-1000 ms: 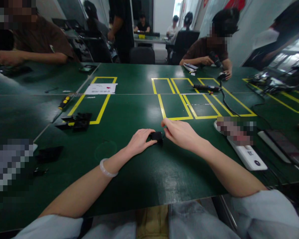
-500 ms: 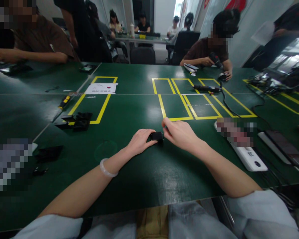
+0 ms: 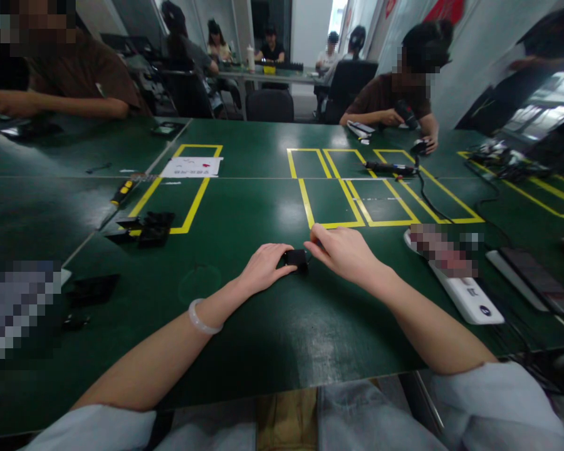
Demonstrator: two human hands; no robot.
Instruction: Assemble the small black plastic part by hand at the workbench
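Observation:
In the middle of the near table edge, my left hand (image 3: 266, 266) grips a small black box-shaped part (image 3: 296, 258) between thumb and fingers, close to the tabletop. A pale bracelet (image 3: 202, 318) circles that wrist. Just right of the part is my right hand (image 3: 341, 250), fingers curled and thumb drawn in. Its fingertips are by the part's right end, where something thin and dark shows. What the right fingers hold, if anything, is too small to make out.
Black plastic pieces (image 3: 153, 228) and a yellow-black screwdriver (image 3: 122, 191) lie to the left. A white device (image 3: 470, 294) and cables are on the right. Farther back, a black cylindrical tool (image 3: 390, 168) lies across yellow tape lines. Other people sit around the table.
My right hand has shifted slightly, its fingertips at the part's right end. My left hand keeps its grip on the black part. A standing person at the back left has moved out of view.

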